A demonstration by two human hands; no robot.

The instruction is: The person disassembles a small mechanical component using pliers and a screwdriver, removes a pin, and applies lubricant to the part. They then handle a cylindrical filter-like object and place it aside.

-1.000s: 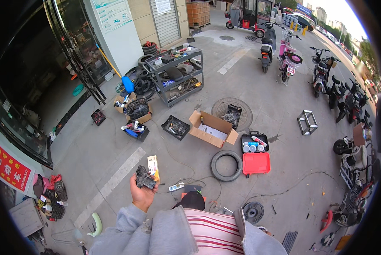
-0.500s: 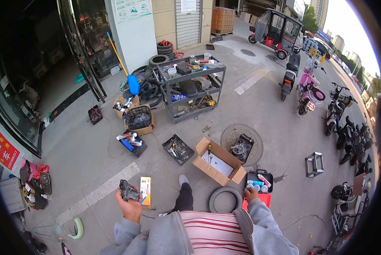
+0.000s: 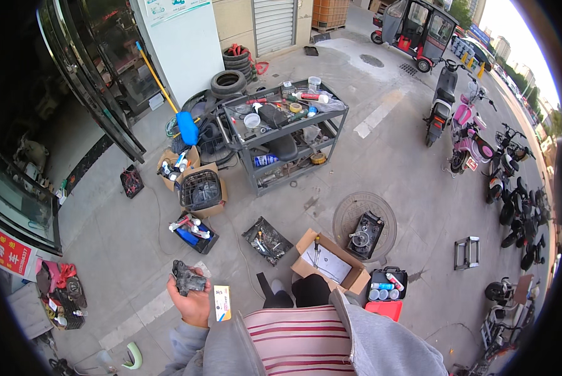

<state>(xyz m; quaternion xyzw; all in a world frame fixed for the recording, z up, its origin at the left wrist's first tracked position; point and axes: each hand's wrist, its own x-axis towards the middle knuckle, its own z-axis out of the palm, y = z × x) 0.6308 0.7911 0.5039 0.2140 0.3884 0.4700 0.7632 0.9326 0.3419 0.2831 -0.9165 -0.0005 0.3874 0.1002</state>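
A grimy dark metal part (image 3: 187, 280), blocky and uneven in shape, rests in my left hand (image 3: 194, 308). The palm is turned up beneath it and the fingers curl round its far side. What kind of part it is I cannot make out. Just right of this hand, a yellow and white box (image 3: 222, 302) lies on the ground, partly covered by my sleeve. My right hand is out of sight; only the grey right sleeve (image 3: 390, 335) shows. Ahead of me stands an open cardboard box (image 3: 360, 280) with a screwdriver (image 3: 316, 250) in it.
Beyond the boxes is a grey tool cart (image 3: 249, 149) loaded with tools and bottles. Black trays (image 3: 281, 250) of parts lie on the pavement. Right of the cardboard box sits a black case (image 3: 401, 276) of cans, with a red lid (image 3: 384, 309). Parked scooters (image 3: 440, 103) line the right.
My right hand has left the view from beside the black case. The tyre near my feet is now hidden. The view has shifted, and my left hand still holds the part.
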